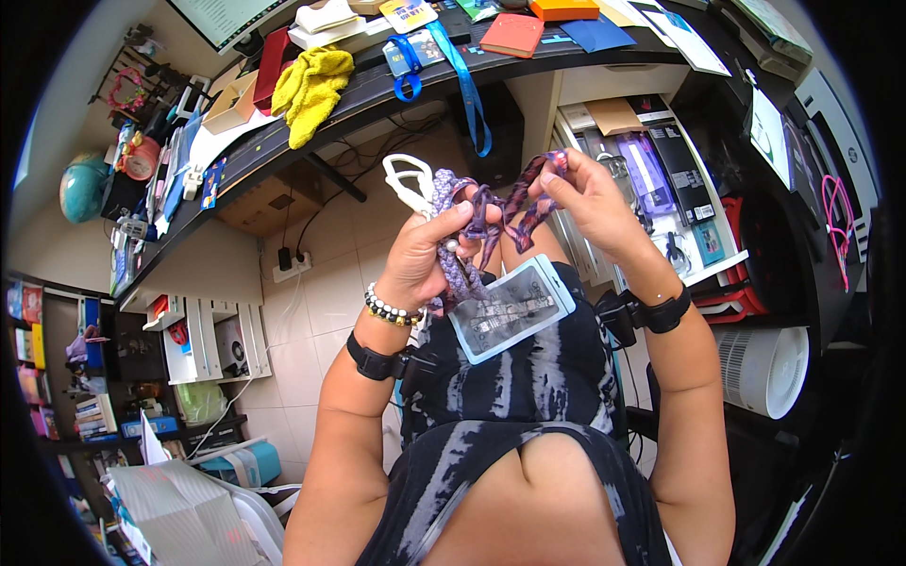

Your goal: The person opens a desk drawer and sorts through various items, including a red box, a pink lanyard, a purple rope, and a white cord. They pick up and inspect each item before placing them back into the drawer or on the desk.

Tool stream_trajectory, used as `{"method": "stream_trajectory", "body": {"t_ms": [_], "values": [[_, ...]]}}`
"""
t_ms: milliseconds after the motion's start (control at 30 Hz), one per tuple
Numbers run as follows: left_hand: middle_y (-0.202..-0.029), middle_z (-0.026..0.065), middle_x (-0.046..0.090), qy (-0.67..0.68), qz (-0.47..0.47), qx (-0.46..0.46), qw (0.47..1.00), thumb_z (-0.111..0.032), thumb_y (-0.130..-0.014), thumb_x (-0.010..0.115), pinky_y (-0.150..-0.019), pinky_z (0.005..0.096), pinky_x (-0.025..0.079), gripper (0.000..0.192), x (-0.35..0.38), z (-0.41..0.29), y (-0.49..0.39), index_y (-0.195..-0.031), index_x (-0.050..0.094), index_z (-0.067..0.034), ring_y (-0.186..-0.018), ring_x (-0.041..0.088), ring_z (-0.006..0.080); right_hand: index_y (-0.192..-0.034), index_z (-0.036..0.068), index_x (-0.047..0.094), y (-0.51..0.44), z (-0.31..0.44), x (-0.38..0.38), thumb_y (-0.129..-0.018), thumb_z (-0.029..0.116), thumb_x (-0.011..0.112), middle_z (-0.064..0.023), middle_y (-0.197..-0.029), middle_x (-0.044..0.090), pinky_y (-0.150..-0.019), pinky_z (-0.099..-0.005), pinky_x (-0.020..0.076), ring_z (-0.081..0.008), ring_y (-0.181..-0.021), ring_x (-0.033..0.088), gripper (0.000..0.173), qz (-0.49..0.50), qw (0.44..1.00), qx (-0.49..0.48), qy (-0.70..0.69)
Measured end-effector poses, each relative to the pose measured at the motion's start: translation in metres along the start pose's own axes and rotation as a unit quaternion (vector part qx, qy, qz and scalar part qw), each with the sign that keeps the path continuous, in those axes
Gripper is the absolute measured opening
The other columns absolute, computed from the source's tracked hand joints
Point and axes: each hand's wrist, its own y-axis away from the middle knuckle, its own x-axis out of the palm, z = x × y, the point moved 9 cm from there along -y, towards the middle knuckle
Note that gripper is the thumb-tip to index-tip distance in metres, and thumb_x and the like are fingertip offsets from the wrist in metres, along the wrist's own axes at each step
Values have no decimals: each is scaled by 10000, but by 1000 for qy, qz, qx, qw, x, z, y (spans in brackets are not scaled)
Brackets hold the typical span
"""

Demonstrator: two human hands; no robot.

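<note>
My left hand (432, 247) grips a bundle of braided purple cord (444, 189) at the centre of the view, with a white loop (409, 177) sticking up from it. From the bundle a dark red and purple patterned cord (520, 201) runs over to my right hand (577, 198), which pinches it between thumb and fingers. On my lap, below the hands, lies a clear pouch with a light blue edge (513, 308); small items inside cannot be made out. The lower end of the purple braid hangs against the pouch's upper left part.
Ahead is a dark desk (382, 106) with a yellow cloth (311, 88), a blue lanyard (460, 78) hanging over its edge and a red notebook (512, 35). An open drawer (715, 267) full of boxes stands at the right, above a white cylindrical appliance (768, 371). A power strip (292, 267) sits left.
</note>
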Motion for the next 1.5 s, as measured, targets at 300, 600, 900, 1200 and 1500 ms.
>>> {"method": "stream_trajectory", "body": {"t_ms": [300,600,900,1200,1500], "values": [[-907,158,669,1,-7,-34,999,-106,-908,595,-507,193,439,171,2,11,-6,-1056,574,-24,-589,531,82,-1203,22,554,21,27,31,-812,158,677,-141,-1162,535,-765,-284,502,-209,-1034,560,432,104,953,-213,191],[-890,111,666,-202,-114,-68,970,-303,-950,565,-424,161,310,307,-51,10,-2,-1027,606,-8,-529,427,35,-925,-7,579,23,55,5,-840,47,536,-79,-793,596,-621,-299,452,-170,-719,575,110,-86,949,-258,162],[-907,6,574,-364,-55,114,923,-207,-866,679,-479,202,318,422,-25,-22,4,-1202,507,-19,-591,440,48,-827,-10,600,17,66,46,-782,218,554,-236,-713,627,-667,-478,501,-427,-693,618,237,-29,960,-154,233],[-796,4,588,-306,-116,89,941,-213,-892,628,-500,191,341,205,-13,-19,-1,-993,581,-40,-575,441,51,-988,-21,622,20,15,10,-846,187,580,-210,-968,645,-781,-408,501,-338,-913,637,256,45,943,-176,279],[-952,25,583,-328,-86,115,934,-154,-879,597,-534,198,346,185,-18,-37,5,-1035,572,-58,-653,436,57,-832,-59,685,59,-129,-284,-632,267,857,-183,-926,695,-660,-339,555,-287,-821,688,420,-72,713,446,537]]}}
